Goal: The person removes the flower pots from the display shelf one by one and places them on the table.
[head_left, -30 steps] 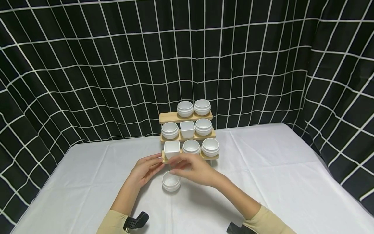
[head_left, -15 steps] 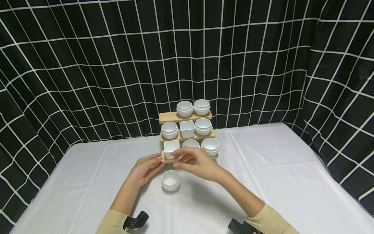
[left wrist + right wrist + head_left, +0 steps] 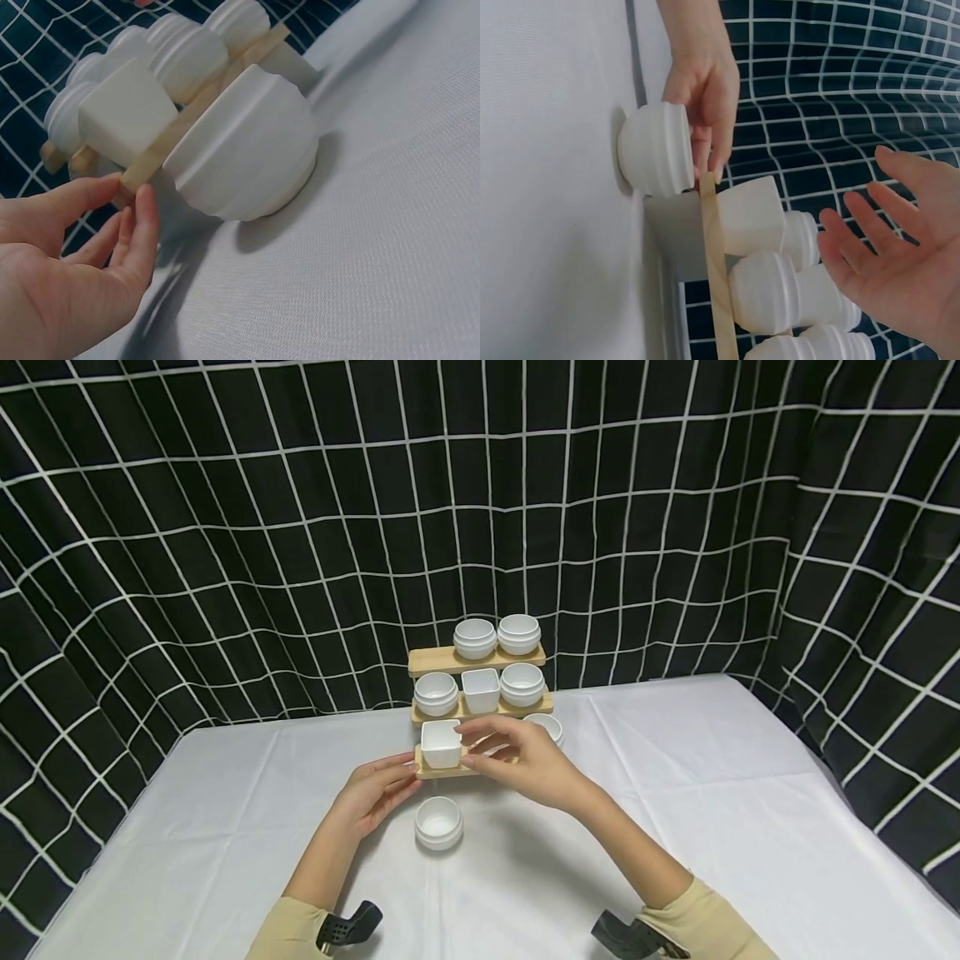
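White glazed ceramic makes up every small pot in view: the round ribbed white pot (image 3: 438,822) stands alone on the white tablecloth (image 3: 712,793), just near of the three-tier bamboo step rack (image 3: 442,770) that carries the others. The left hand (image 3: 372,795) lies released at the rack's near-left corner, its straight fingertips (image 3: 139,214) touching the end of the lowest bamboo slat and grasping nothing; the lone round pot sits just to its right, apart from the palm. The right hand (image 3: 525,760) hovers over the middle of the lowest tier, fingers spread and relaxed in the right-wrist view (image 3: 900,255), hiding the round pot beneath it; the pictures show no contact, so it holds nothing. To its left on that tier stands the square white ceramic pot (image 3: 441,743); a further round pot (image 3: 546,727) shows at the tier's right end. The middle tier bears two round pots flanking a square one, the top tier two round pots (image 3: 497,637). Behind hangs a black curtain with a white grid (image 3: 225,527). Judged by look, the pots are rigid, light, smooth-glazed and chip-prone; the ribbed side wall offers the surest hold, thumb opposing fingers across the rim.
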`<action>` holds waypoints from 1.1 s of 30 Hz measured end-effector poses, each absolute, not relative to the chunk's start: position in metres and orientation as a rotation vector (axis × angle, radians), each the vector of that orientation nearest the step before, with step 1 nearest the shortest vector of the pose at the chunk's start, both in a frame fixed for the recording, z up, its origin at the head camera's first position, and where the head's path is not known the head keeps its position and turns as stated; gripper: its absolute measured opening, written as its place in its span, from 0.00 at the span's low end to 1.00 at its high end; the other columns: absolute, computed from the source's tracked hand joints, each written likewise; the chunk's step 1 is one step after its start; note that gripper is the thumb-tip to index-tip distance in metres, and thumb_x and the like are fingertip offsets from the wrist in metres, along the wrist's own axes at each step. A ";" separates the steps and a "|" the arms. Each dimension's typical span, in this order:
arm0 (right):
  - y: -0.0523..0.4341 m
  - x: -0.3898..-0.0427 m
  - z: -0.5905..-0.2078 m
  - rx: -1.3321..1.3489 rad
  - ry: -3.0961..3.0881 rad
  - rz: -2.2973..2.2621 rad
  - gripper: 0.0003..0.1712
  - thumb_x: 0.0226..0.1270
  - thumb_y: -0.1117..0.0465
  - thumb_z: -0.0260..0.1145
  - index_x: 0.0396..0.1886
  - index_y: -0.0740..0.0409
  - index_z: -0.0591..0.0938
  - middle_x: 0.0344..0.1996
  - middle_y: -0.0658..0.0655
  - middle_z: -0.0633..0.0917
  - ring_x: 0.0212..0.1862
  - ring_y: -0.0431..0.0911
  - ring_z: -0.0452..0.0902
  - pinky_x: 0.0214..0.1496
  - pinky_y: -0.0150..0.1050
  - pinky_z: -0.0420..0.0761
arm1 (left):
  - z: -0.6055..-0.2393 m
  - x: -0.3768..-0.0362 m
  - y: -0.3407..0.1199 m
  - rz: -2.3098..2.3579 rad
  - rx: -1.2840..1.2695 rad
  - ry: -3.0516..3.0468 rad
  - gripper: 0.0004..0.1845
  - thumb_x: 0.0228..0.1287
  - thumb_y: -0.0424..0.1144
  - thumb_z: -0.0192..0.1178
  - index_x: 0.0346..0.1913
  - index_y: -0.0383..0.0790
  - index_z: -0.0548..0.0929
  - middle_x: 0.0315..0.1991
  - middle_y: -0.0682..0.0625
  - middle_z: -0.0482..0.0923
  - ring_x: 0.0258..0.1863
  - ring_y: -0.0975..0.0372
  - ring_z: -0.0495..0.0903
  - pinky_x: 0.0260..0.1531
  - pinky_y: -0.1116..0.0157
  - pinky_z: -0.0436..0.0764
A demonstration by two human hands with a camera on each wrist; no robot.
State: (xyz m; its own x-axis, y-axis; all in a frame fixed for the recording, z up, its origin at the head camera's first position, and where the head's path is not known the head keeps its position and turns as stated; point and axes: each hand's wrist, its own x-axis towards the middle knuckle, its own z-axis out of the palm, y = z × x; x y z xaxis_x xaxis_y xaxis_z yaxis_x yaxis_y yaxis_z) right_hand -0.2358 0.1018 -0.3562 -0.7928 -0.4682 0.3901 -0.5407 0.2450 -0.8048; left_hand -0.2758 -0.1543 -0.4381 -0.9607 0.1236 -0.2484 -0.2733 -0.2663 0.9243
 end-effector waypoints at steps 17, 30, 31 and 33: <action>0.108 -0.246 -0.340 0.933 -2.356 1.615 0.21 0.72 0.69 0.70 0.62 0.70 0.81 0.55 0.69 0.86 0.54 0.58 0.87 0.57 0.44 0.90 | -0.438 -0.278 -0.153 2.306 -0.162 1.724 0.27 0.76 0.22 0.56 0.73 0.18 0.67 0.47 0.43 0.84 0.42 0.65 0.87 0.53 0.70 0.90; 0.114 -0.257 -0.331 0.857 -2.411 1.555 0.22 0.72 0.67 0.71 0.63 0.67 0.82 0.54 0.69 0.87 0.53 0.58 0.88 0.59 0.54 0.90 | -0.438 -0.275 -0.157 2.303 -0.173 1.724 0.27 0.76 0.23 0.57 0.74 0.18 0.66 0.47 0.42 0.84 0.41 0.65 0.87 0.53 0.71 0.89; 0.114 -0.258 -0.330 0.856 -2.410 1.549 0.22 0.72 0.68 0.71 0.63 0.67 0.82 0.55 0.68 0.87 0.53 0.58 0.88 0.59 0.54 0.90 | -0.438 -0.275 -0.157 2.305 -0.171 1.723 0.27 0.76 0.23 0.57 0.74 0.18 0.67 0.47 0.42 0.84 0.41 0.65 0.87 0.53 0.71 0.89; 0.115 -0.261 -0.328 0.852 -2.411 1.541 0.22 0.71 0.68 0.72 0.63 0.67 0.82 0.56 0.67 0.86 0.53 0.58 0.88 0.58 0.53 0.90 | -0.438 -0.276 -0.156 2.306 -0.172 1.722 0.27 0.76 0.23 0.57 0.74 0.18 0.67 0.47 0.43 0.84 0.41 0.66 0.87 0.53 0.71 0.89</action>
